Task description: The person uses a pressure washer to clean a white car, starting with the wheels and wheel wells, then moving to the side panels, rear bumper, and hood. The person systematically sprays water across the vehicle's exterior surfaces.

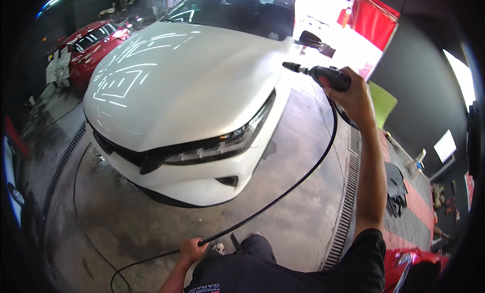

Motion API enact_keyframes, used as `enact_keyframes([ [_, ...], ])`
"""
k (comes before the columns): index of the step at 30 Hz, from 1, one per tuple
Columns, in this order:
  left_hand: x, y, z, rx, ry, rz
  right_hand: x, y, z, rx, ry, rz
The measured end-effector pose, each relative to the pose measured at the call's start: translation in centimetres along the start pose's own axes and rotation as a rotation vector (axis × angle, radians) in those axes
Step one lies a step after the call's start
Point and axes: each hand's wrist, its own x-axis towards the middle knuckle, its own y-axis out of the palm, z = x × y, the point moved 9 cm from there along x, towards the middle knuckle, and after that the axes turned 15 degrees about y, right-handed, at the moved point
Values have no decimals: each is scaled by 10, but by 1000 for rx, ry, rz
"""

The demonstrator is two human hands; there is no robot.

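My right hand (353, 91) is raised at the right and wrapped round the grip of a black pressure washer gun (331, 78). The gun's short nozzle points left, toward the side of a white car (197, 76). From the grip a black hose (283, 194) curves down and across to my left hand (193, 250), which is closed round it low in front of my body. The car's bonnet shines with light reflections, and its headlight (217, 146) faces me. A pale haze, perhaps spray, lies over the far side of the bonnet near the wing mirror (310, 39).
The hose trails left over the wet concrete floor (298, 162). Metal drain grates run along the left (64, 167) and right (348, 192). A red car (93, 48) stands at the back left. Dark mats (395, 187) lie at the right, and a red sheet (374, 23) hangs behind.
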Motion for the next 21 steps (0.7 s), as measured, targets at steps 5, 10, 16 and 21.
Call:
enact_keyframes([
  [5, 48, -1, -17, 59, -130, -94, 101, 77, -13, 294, -100, 374],
  [10, 87, -14, -59, 73, -296, -374, 238, 120, -37, 201, -134, 185],
  [16, 103, -70, -98, 265, -435, -657, 268, 184, 49, 497, -394, 638],
  [21, 108, -111, -108, 245, -392, -816, 360, 217, 96, 345, -337, 448],
])
